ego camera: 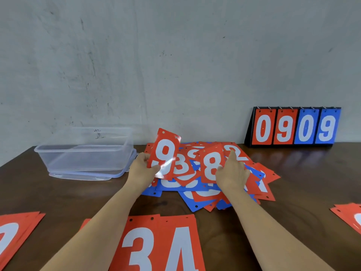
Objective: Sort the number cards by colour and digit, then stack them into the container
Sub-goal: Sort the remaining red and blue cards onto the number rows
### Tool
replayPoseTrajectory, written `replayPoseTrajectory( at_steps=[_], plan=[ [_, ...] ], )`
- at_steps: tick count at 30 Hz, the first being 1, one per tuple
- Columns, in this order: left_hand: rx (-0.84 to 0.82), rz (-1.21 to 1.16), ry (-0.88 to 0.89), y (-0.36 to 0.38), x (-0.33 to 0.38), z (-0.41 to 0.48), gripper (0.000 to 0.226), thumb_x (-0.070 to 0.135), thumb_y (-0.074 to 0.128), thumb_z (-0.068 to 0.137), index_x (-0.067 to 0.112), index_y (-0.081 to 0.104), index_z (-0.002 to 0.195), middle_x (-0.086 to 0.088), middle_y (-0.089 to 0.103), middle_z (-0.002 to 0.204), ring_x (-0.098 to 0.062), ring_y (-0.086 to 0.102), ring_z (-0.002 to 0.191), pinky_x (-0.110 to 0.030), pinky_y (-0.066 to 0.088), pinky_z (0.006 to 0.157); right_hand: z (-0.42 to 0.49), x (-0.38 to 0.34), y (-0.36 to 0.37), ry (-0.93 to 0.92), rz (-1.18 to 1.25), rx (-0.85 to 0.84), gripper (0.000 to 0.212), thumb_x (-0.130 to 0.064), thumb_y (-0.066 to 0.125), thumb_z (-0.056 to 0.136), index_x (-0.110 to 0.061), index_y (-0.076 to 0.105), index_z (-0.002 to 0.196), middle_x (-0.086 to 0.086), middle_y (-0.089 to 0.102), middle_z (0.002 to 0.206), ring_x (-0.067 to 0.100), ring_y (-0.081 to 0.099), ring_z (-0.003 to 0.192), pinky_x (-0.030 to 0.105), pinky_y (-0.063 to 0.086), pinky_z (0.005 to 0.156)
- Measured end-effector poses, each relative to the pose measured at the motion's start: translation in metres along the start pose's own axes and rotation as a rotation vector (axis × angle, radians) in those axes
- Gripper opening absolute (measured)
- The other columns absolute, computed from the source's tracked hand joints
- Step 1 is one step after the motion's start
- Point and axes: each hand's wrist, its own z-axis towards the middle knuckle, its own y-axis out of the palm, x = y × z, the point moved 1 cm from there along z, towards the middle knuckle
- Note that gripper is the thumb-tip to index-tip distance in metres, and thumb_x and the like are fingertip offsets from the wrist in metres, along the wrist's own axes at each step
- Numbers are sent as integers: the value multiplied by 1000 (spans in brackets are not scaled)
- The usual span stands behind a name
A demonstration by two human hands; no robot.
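While both hands were over the loose pile (pixel 197 190) mid-table (pixel 293 173), the step looked like pulling reds out & dealing each to its digit stack. Advice, big to small:

- Lift from the top of the pile, no dragging. Cards overlapped every which way, so a sideways pull would prob. scatter them.
- Leave the see-through container (pixel 84 153), far left on its lid (pixel 78 176), alone till the stacks are done.
- Start spots for 9s & 8s apart from the red 3 stack (pixel 136 245) & red 4 stack (pixel 181 249), which lay touching side by side at the near edge.

Left hand (pixel 140 170) gripped the red 9 card (pixel 166 153) at its lower left, thumb on the face, fingers behind, card tilted up. Right hand (pixel 232 174) pinched the red 8 card (pixel 211 166) by its right edge, forefinger stretched onto a red 2 card (pixel 237 153) behind it. One card per hand seemed plenty, since they were glossy & likely slippery.

Looks: thin, stiff rectangles, red or blue, w/ a big white digit & punched holes along the top. A glare streak crossed the 9. The scoreboard (pixel 293 127) by the wall read 0909.
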Motion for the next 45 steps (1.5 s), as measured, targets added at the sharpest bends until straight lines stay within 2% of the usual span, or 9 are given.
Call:
replayPoseTrajectory(
  at_steps=[4,9,14,23,27,31,39,42,45],
  plan=[
    [46,-44,19,-7,9,-3,34,16,64,92,10,51,123,-1,59,110,-18,57,97,-26,50,75,4,5,-6,119,527,-1,28,-5,52,96,-6,63,121,10,64,121,25,58,115,34,48,93],
    [34,-114,30,-14,21,-12,12,10,61,92,14,57,102,-4,66,95,-28,66,93,-33,55,75,-4,-7,-29,188,905,-166,31,-8,61,93,-5,61,123,5,62,118,21,57,110,35,50,95],
    [-4,-219,42,-13,32,-28,20,5,52,95,12,63,109,-5,68,100,-29,66,96,-41,56,84,-18,-19,-43,86,970,-231,8,-13,62,93,-13,64,100,-4,64,92,8,60,81,18,49,63],
    [-179,-658,-183,11,53,-63,25,23,46,101,12,59,120,-7,64,120,-27,63,110,-49,51,97,-50,-39,-48,11,930,-228,7,-18,65,91,-12,69,93,-4,66,91,13,61,92,21,49,70],
    [-214,-457,-79,20,61,-81,38,33,51,99,13,54,131,-4,61,126,-26,60,113,-42,51,97,-60,-35,-60,-16,872,-179,6,-15,65,91,-12,68,86,-7,62,81,7,56,79,17,47,65],
    [-145,-291,177,26,69,-101,24,12,63,92,8,63,115,-4,68,113,-22,65,101,-33,55,86,-70,-15,-77,-73,802,-137,6,-8,68,85,-7,70,80,-5,63,73,13,59,77,32,54,77],
    [-221,-260,135,54,103,-137,22,11,73,85,12,66,105,-9,70,106,-25,70,89,-38,59,78,-80,42,-124,-108,715,-98,36,-17,54,95,19,57,97,35,61,99,47,59,94,56,51,85],
    [-335,-314,92,70,116,-149,19,8,69,87,13,67,105,-8,71,103,-16,69,77,-26,58,62,-75,70,-144,-97,678,-125,30,-21,54,98,7,65,94,19,68,101,37,63,99,49,54,88],
    [-394,-294,32,90,124,-160,34,14,70,88,8,64,120,-8,70,115,-24,69,95,-43,58,82,-70,102,-164,-85,682,-166,11,-18,58,96,-21,66,89,-9,64,103,14,60,105,34,52,94]
  ],
)
